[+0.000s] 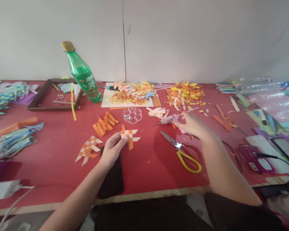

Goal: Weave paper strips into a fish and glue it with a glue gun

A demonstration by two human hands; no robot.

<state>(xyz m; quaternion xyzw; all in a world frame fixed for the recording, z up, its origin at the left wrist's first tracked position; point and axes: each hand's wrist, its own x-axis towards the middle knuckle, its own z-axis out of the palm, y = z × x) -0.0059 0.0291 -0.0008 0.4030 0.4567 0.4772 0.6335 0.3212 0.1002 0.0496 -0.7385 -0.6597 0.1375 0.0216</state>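
Observation:
Between the thumb and fingers of my left hand (114, 146) is a small woven paper strip piece (127, 132) in orange and white, with loose strip ends sticking out. My right hand (194, 125) is closed around the pink glue gun (168, 120), whose nozzle points left; part of its handle is hidden by my fingers. Two tiny googly eyes (143, 130) lie just right of the woven piece. A woven paper fish (89, 147), orange and white, rests left of my left hand. Below my right hand lie scissors (180, 150) with red and yellow handles.
A black phone (113, 179) lies under my left wrist. Behind are a clear flower-shaped tray (133, 115), orange folded strips (105, 123), white strips (158, 112), a paper scrap heap (185, 94) and a tilted-looking green bottle (85, 77). A cable (231, 149) runs at right.

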